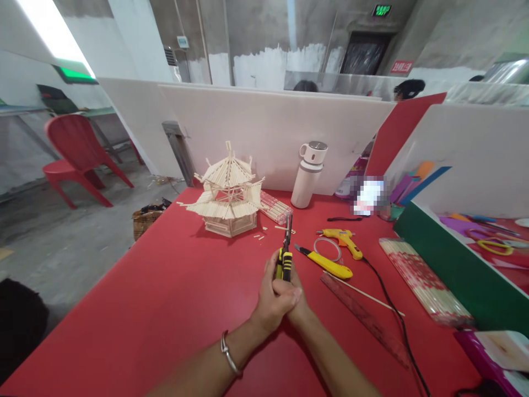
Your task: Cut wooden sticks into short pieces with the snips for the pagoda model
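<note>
Both hands are closed together around a pair of pliers (286,264) with yellow-and-black handles, held over the middle of the red table with the dark jaws pointing away from me. My left hand (268,306), above a silver bracelet, wraps the handles from the left. My right hand (300,306) grips from the right, its fingers partly hidden behind the left. Beyond them on the left stands a two-tiered pavilion model (230,193) of thin wooden sticks. Small stick offcuts (259,237) lie beside it. Right of the pliers is a yellow utility knife (328,264).
A yellow glue gun (343,240) with a black cord, a clear ring (327,249), a ruler (363,320) and a thin stick (367,295) lie right. Packed sticks (424,281) rest by a green box (463,248). A white bottle (308,175) stands before the white partition (264,127).
</note>
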A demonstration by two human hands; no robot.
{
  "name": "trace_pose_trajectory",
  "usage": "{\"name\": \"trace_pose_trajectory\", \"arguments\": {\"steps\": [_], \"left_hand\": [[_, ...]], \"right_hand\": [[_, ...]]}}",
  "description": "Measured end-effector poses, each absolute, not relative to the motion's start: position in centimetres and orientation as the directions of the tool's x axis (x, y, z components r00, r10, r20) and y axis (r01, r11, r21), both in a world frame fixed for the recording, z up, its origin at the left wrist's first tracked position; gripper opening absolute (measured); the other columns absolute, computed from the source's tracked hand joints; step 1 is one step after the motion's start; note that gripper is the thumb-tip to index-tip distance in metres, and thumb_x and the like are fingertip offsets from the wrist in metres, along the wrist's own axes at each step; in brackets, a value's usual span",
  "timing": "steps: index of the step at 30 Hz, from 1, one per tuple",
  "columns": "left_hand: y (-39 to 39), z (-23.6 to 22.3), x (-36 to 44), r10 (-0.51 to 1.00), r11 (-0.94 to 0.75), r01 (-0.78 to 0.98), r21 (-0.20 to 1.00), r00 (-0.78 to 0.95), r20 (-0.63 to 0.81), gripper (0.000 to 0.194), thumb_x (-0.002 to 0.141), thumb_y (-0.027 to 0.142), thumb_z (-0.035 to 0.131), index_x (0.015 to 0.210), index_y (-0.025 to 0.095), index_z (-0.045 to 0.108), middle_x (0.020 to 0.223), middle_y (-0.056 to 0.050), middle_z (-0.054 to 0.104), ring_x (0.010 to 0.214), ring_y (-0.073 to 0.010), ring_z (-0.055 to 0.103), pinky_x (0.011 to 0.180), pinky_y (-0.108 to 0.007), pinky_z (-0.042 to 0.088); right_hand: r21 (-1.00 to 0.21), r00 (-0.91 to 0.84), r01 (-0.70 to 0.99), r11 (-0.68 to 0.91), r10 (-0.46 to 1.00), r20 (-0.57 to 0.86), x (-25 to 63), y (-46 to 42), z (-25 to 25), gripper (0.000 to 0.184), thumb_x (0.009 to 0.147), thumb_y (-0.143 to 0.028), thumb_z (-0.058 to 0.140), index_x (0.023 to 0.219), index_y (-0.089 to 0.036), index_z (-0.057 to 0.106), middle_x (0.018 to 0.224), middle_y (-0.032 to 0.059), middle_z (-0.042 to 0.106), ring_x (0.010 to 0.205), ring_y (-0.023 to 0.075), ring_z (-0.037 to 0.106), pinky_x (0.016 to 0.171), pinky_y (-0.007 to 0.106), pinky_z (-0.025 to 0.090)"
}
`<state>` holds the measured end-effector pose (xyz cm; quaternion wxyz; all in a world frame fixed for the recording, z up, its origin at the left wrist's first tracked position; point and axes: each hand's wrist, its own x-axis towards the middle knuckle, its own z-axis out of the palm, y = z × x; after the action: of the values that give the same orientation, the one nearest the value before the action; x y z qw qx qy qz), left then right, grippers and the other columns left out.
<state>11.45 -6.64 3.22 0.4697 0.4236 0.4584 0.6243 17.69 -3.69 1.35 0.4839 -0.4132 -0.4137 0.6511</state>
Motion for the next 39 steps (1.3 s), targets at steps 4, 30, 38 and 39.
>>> {"name": "trace_pose_trajectory", "arguments": {"steps": [4, 30, 38, 39], "left_hand": [[-6.6, 2.7, 11.6, 0.971, -0.163, -0.188, 0.969, -0.207, 0.124, 0.091, 0.063, 0.043, 0.077, 0.146, 0.02, 0.047, 0.142, -0.013, 0.056, 0.137, -0.0357, 0.045, 0.119, -0.045, 0.032], [1.1, 11.1, 4.1, 0.946, -0.115, 0.249, 0.962, -0.268, 0.182, 0.05, 0.086, 0.063, 0.054, 0.062, 0.02, 0.05, 0.041, 0.005, 0.044, 0.037, -0.0092, 0.043, 0.04, -0.021, 0.031], [2.2, 10.0, 6.0, 0.971, -0.105, 0.081, 0.991, -0.205, 0.12, 0.043, 0.081, 0.058, 0.061, 0.065, 0.02, 0.049, 0.047, 0.007, 0.045, 0.037, -0.0088, 0.046, 0.037, -0.02, 0.034], [2.2, 10.0, 6.1, 0.97, -0.086, 0.06, 0.995, -0.222, 0.097, 0.043, 0.08, 0.058, 0.062, 0.065, 0.02, 0.049, 0.047, 0.007, 0.045, 0.036, -0.0087, 0.045, 0.036, -0.02, 0.033]], "right_hand": [[-0.914, -0.188, -0.344, -0.214, 0.97, -0.156, 17.6, -3.9, 1.2, 0.046, 0.07, -0.036, 0.063, 0.113, -0.022, 0.065, 0.091, 0.0068, 0.068, 0.095, 0.027, 0.064, 0.08, 0.036, 0.053], [-0.969, -0.281, -0.227, -0.099, 0.959, -0.032, 17.2, -4.1, 3.7, 0.037, 0.053, -0.023, 0.052, 0.089, -0.022, 0.048, 0.073, -0.0059, 0.047, 0.063, 0.0122, 0.042, 0.056, 0.025, 0.035], [-0.954, -0.342, -0.219, -0.204, 0.932, -0.121, 17.6, -4.1, 4.4, 0.045, 0.049, -0.019, 0.054, 0.093, -0.021, 0.055, 0.088, 0.0012, 0.056, 0.084, 0.0194, 0.051, 0.068, 0.029, 0.04], [-0.95, -0.359, -0.217, -0.225, 0.923, -0.136, 17.7, -4.2, 4.7, 0.046, 0.048, -0.019, 0.055, 0.095, -0.021, 0.056, 0.092, 0.0021, 0.057, 0.088, 0.0206, 0.051, 0.07, 0.029, 0.041]]}}
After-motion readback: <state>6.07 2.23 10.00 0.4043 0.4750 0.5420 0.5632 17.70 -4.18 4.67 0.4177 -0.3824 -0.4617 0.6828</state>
